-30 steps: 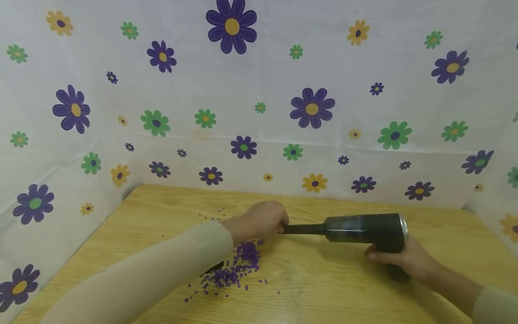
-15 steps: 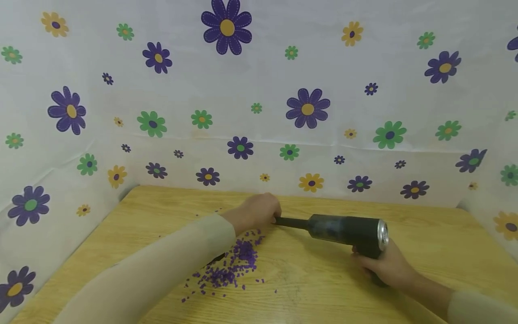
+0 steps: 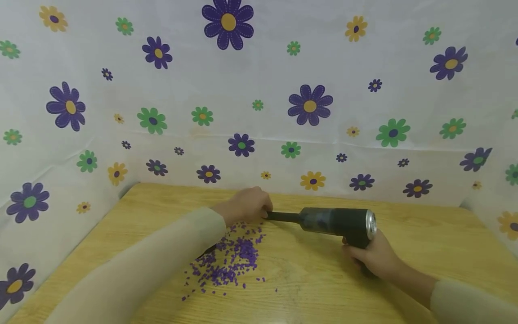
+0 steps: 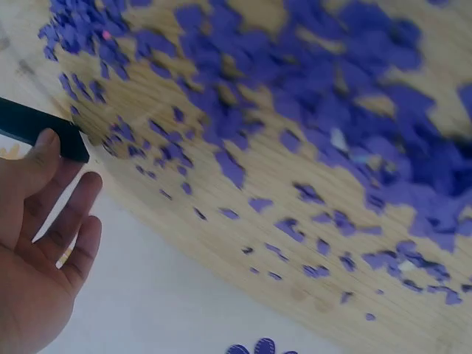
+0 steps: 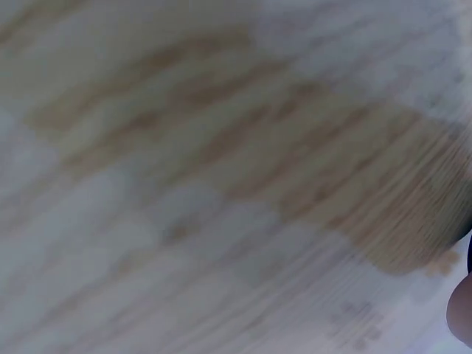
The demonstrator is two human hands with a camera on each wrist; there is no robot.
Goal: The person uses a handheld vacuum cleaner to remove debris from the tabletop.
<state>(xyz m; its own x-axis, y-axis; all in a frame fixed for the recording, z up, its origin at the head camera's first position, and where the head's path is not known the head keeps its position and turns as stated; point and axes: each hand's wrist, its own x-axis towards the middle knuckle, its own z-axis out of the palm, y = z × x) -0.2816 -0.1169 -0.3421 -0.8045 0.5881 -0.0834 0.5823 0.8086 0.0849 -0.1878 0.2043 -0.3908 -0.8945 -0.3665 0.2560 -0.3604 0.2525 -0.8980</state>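
A black handheld vacuum cleaner point(image 3: 344, 221) with a smoky clear section and a silver end lies across the head view, its narrow nozzle point(image 3: 285, 217) pointing left. My right hand point(image 3: 382, 258) grips the handle. At the nozzle's tip, my left hand point(image 3: 248, 204) pinches it between thumb and fingers. The left wrist view shows that pinch on the nozzle point(image 4: 44, 131), right beside scattered purple scraps point(image 4: 346, 110). In the head view the scraps point(image 3: 246, 252) lie heaped just in front of the left hand. Only a bit of the right hand point(image 5: 460, 313) enters the right wrist view.
A dark object point(image 3: 207, 252) peeks out from behind the left sleeve point(image 3: 162, 256), mostly hidden. The wooden table point(image 3: 307, 288) bears the scraps. Flower-printed white cloth point(image 3: 275, 76) closes off its back and sides.
Both hands have moved left and slightly toward the back with the vacuum cleaner. More of the purple scraps show beside the left sleeve.
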